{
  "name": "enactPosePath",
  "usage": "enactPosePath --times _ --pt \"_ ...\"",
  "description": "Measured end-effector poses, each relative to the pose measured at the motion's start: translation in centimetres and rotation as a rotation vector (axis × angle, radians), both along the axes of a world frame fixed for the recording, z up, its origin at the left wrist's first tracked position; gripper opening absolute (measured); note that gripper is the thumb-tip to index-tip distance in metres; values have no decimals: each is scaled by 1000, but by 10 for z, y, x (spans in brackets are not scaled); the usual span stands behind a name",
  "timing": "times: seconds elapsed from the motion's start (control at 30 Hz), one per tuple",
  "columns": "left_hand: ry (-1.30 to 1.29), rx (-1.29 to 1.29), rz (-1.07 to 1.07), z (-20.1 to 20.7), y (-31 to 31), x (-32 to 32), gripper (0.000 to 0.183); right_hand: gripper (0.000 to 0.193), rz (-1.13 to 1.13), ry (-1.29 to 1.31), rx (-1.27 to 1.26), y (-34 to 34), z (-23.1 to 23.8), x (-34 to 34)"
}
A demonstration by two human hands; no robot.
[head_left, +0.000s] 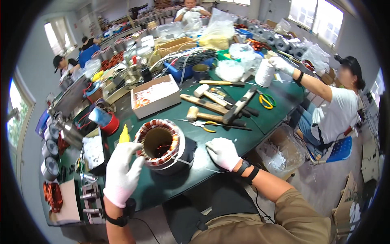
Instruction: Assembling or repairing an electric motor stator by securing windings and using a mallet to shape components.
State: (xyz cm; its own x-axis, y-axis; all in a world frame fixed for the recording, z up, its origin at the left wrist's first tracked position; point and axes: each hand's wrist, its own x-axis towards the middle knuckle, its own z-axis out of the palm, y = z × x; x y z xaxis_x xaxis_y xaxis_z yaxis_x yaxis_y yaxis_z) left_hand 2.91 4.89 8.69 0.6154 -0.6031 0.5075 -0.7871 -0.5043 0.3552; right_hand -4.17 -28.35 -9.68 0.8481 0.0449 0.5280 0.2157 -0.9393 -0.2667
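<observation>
A motor stator [177, 148] with copper windings around its top rim and a dark outer body stands upright on the green table [162, 194]. White cord [183, 161] is laced on the winding and trails right across the table. My left hand [123, 173], in a white glove, is at the stator's left rim, its fingertips by the winding and its thumb apart. I see nothing between them. My right hand [224, 153], also gloved, lies low over the table right of the stator, fingers bent together; whatever they hold is hidden.
Beyond the stator lie mallets [203, 115], pliers [204, 126], yellow-handled scissors [266, 100] and a white box [156, 96]. At right, a seated co-worker [339, 103] reaches to a white thread cone [265, 73]. A red cup [110, 124] stands at left.
</observation>
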Motion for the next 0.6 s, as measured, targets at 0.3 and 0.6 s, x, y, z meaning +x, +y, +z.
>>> enactPosePath --times 0.3,0.6 --pt "102 -259 213 -28 -68 5 10 25 -278 -47 236 -190 38 5" --pt "-20 -378 154 -41 -52 34 10 58 -658 430 -70 -358 13 46"
